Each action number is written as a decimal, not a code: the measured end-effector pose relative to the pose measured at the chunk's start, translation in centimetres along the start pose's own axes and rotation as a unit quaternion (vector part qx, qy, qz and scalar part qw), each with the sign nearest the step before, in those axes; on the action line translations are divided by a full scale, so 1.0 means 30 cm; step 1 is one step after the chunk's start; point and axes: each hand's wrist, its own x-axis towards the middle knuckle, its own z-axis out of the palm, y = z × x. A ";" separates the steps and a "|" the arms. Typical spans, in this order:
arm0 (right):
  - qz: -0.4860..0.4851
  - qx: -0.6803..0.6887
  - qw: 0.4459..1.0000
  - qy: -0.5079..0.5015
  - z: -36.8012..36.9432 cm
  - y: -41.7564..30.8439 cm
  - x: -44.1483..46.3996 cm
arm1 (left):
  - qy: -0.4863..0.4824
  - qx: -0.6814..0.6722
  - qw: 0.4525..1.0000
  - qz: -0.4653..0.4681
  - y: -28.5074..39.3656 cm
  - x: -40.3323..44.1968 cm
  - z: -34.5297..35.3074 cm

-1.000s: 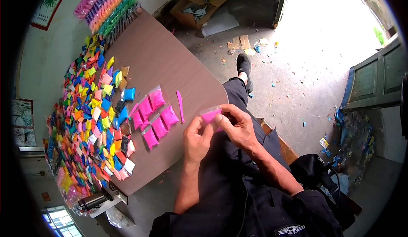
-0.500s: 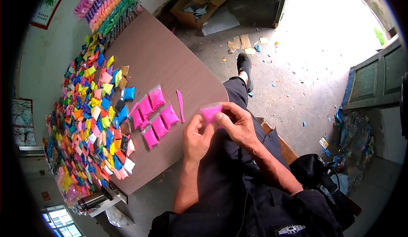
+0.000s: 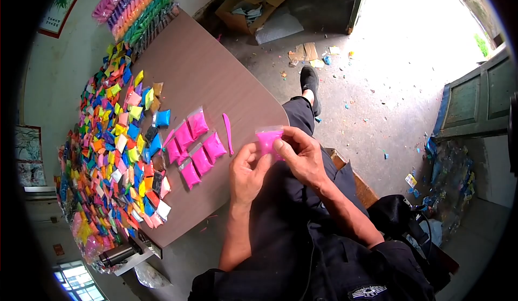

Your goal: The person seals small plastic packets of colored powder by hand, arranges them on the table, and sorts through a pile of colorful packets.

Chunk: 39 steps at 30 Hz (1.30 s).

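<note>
Over my lap, a small clear zip bag of bright pink clay (image 3: 268, 140) is pinched between both hands. My left hand (image 3: 249, 176) grips its lower left side with thumb and fingers. On the bag's right side, my right hand (image 3: 302, 156) presses its thumb against the front, with the fingers behind. The bag's clear top edge points away from me. Several similar pink bags (image 3: 202, 161) lie in two rows on the table (image 3: 226, 79), left of my hands. A pink plastic clay knife (image 3: 227, 133) rests between those bags and my hands.
A large heap of small colourful bags (image 3: 116, 155) covers the table's left side. Bundled coloured packs (image 3: 143, 9) stand at its far end. A dark thermos (image 3: 116, 254) is at the near left corner. Beyond the table, a cardboard box (image 3: 253, 9) sits on the littered floor (image 3: 356, 85).
The pink bag has shifted slightly in my fingers, with more of its front showing now. My left hand has moved a little left; both hands keep their hold.
</note>
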 end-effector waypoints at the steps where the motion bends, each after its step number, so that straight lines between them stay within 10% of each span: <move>1: 0.000 -0.001 1.000 0.000 0.002 -0.001 -0.001 | 0.000 -0.001 1.000 0.000 -0.003 -0.001 -0.005; 39: 0.014 -0.065 0.998 -0.012 -0.018 -0.003 -0.005 | 0.027 0.023 0.999 0.027 0.010 -0.001 0.018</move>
